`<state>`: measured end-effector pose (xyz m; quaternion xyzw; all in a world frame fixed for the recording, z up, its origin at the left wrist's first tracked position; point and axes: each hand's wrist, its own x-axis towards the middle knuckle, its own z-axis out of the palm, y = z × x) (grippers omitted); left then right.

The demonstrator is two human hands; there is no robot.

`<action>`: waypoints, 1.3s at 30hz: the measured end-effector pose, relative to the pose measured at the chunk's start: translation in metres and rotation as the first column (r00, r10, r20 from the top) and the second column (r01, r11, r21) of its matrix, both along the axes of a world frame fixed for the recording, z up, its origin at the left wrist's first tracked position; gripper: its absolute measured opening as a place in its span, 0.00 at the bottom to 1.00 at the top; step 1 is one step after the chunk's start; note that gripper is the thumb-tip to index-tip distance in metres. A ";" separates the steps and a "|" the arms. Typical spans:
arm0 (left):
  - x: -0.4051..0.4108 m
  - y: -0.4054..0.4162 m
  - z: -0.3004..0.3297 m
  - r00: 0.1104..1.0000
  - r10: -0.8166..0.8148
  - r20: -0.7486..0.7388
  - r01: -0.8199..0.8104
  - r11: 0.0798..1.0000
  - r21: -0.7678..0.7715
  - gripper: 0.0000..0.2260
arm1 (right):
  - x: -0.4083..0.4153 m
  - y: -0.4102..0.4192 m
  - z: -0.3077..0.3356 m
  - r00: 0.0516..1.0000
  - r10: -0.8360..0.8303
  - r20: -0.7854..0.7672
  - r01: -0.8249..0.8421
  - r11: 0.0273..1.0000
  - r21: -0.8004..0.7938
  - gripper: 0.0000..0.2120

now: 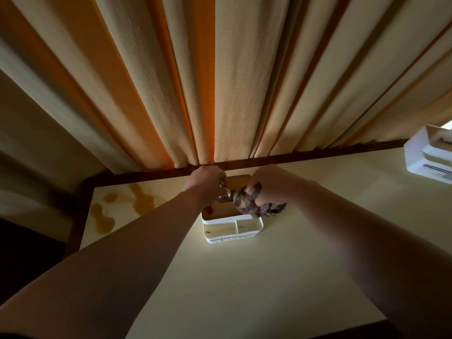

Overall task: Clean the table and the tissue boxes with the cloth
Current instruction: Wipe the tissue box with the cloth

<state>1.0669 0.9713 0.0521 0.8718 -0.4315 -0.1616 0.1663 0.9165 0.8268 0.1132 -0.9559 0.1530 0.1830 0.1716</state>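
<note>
A white tissue box [232, 228] with a brown wooden lid and two small front compartments stands on the pale yellow table [244, 277] near its far edge. My left hand [208, 182] grips the box's far left top, by the lid. My right hand [271, 184] is closed on a dark mottled cloth [249, 201], pressed on the lid's right side; the cloth's end hangs over the box's right edge. Brown spill stains [144, 200] mark the table's far left corner.
A second white tissue box [428, 157] stands at the table's far right. Beige and orange curtains [220, 81] hang right behind the table's dark wooden far edge [293, 156]. The table's left edge [75, 223] drops into shadow.
</note>
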 end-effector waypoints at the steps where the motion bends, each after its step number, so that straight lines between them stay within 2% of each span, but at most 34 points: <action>1: 0.000 0.000 0.000 1.000 0.004 -0.001 -0.004 1.000 -0.012 0.08 | 0.009 -0.002 0.000 0.999 -0.015 0.033 0.015 1.000 -0.014 0.10; 3: 0.000 -0.001 0.002 1.000 0.009 -0.007 -0.009 1.000 -0.017 0.10 | 0.024 -0.004 -0.003 0.991 -0.080 0.110 0.082 0.997 -0.016 0.05; 7: 0.000 -0.002 0.001 1.000 0.013 -0.010 -0.013 1.000 0.008 0.14 | 0.028 -0.005 -0.014 0.965 -0.181 0.189 0.173 0.983 0.058 0.05; 9: 0.001 -0.002 -0.001 1.000 0.018 -0.003 -0.018 1.000 0.008 0.13 | 0.019 -0.003 -0.018 0.971 -0.144 0.189 0.138 0.990 0.041 0.06; 12: -0.001 0.000 0.000 1.000 0.020 0.000 -0.020 1.000 -0.005 0.08 | 0.002 0.000 -0.018 0.993 -0.038 0.109 0.041 0.999 -0.024 0.03; 15: -0.002 0.001 0.001 1.000 0.020 0.010 -0.020 1.000 -0.009 0.05 | -0.015 0.000 -0.016 1.000 -0.021 0.014 0.021 1.000 0.008 0.20; 17: -0.002 0.001 0.001 1.000 0.028 -0.011 -0.028 1.000 -0.007 0.05 | -0.020 -0.003 -0.010 0.999 0.012 -0.051 -0.010 1.000 0.029 0.25; 19: -0.001 0.001 0.001 0.999 0.028 -0.017 -0.028 1.000 -0.005 0.06 | -0.015 -0.007 -0.006 0.998 0.032 -0.054 -0.029 0.998 0.048 0.23; 22: 0.000 -0.001 0.001 0.999 0.030 -0.040 -0.030 1.000 -0.007 0.09 | 0.006 -0.011 -0.004 1.000 0.004 0.031 -0.005 0.999 0.045 0.17; 25: 0.002 -0.001 0.000 0.998 0.041 -0.043 -0.041 0.999 -0.012 0.11 | 0.024 -0.013 -0.007 0.987 -0.103 0.126 0.099 0.994 0.037 0.09; 29: 0.003 0.000 0.000 0.999 0.030 -0.041 -0.030 1.000 0.001 0.11 | 0.024 -0.008 -0.014 0.968 -0.162 0.193 0.154 0.986 0.056 0.08; 32: 0.003 0.001 -0.001 0.999 0.023 -0.028 -0.023 1.000 -0.002 0.09 | 0.010 -0.005 -0.017 0.982 -0.111 0.152 0.106 0.993 0.042 0.06; 34: 0.002 0.001 0.000 1.000 0.011 -0.013 -0.011 1.000 0.004 0.07 | -0.002 -0.003 -0.018 0.995 -0.054 0.078 0.051 0.998 0.035 0.10; 36: 0.001 0.002 0.001 1.000 0.014 -0.009 -0.014 1.000 0.002 0.07 | -0.013 -0.004 -0.017 1.000 -0.027 0.001 0.026 0.999 0.043 0.21; 39: 0.001 0.002 -0.001 1.000 0.019 -0.009 -0.019 1.000 0.002 0.06 | -0.018 -0.009 -0.013 1.000 -0.021 -0.023 0.023 0.997 0.078 0.23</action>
